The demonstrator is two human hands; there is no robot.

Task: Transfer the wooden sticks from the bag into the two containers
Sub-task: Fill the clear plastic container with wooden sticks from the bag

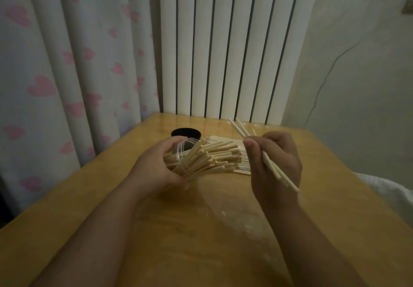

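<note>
Hands: two, both bare, forearms reaching in from the near edge of the wooden table.
Left hand: fingers and thumb curled round a clear plastic container, holding it tipped on its side with the mouth to the right.
Right hand: thumb and fingers pinch a few loose sticks, two for certain and perhaps a third. They run slantwise through the hand, with the far ends up over the table and the near ends past the heel of the hand.
Containers: two in view, the clear one and a black round container.
Clear container, contents: a thick bundle of wooden sticks, too many to count, fanning out of the mouth toward the right hand.
Black container, contents: cannot tell. It stands on the table just behind the clear one, and only its dark top and side show.
Stick pile: more sticks lie flat on the table between the two hands, partly hidden by the fanned bundle. Whether a bag wraps them cannot be told.
Surroundings: a curtain with pink hearts to the left, a white ribbed radiator behind the table, a cracked wall to the right, and white cloth at the right edge.
In the way: the left hand and the bundle cover most of the clear container and the front of the black one.
</note>
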